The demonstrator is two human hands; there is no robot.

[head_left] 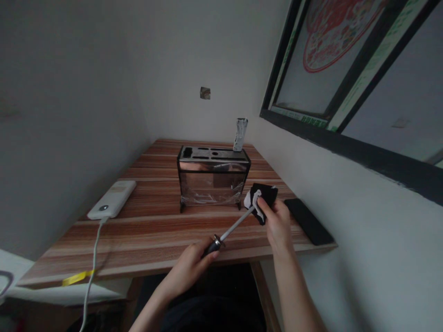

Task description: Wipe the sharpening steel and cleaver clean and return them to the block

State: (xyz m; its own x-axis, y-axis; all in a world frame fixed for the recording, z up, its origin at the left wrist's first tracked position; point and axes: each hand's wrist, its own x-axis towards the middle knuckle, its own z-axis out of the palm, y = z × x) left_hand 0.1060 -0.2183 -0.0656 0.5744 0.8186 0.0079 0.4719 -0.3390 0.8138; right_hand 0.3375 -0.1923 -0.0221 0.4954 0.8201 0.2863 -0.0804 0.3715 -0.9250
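My left hand is closed round the dark handle of a sharpening steel, whose pale rod slants up to the right. My right hand pinches a black and white cloth against the far end of the rod, so the tip is hidden. Behind the steel stands a knife block with a slotted metal top and clear, reflective sides. Something wrapped in a whitish, crinkled covering sticks up from the right end of its top.
A white power bank with a white cable lies on the left of the wooden table. A black phone-like slab rests along the right edge by the wall. Yellow tape marks the front left edge.
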